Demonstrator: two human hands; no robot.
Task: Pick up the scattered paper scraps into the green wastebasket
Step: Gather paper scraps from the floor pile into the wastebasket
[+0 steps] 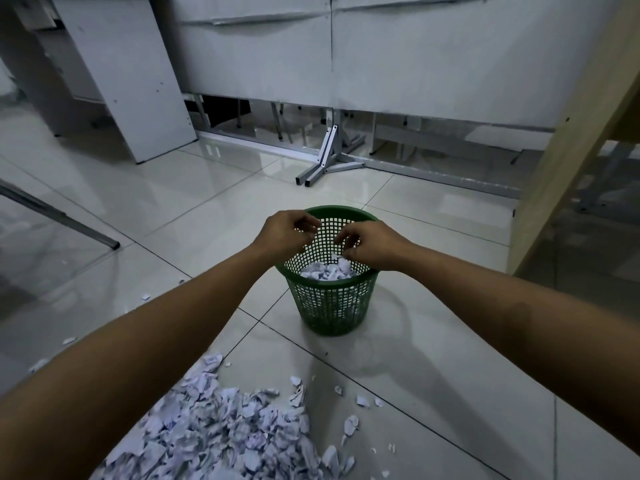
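Observation:
The green mesh wastebasket (330, 306) stands on the tiled floor at the centre and is partly filled with white paper scraps (327, 271). Both my hands hover over its rim. My left hand (287, 233) is above the left side, its fingers loosely curled downward with nothing visible in them. My right hand (367, 245) is above the right side, fingers also loosely bent. A small scrap (335, 257) is just under its fingertips, apparently loose. A large pile of scattered paper scraps (225, 431) lies on the floor near me, partly hidden by my left forearm.
Several stray scraps (362, 400) lie right of the pile, and a few more (145, 296) left of my arm. A metal frame foot (325, 161) and white panels stand behind the basket. A wooden desk side (568, 161) rises at the right, a metal bar (69, 221) at the left.

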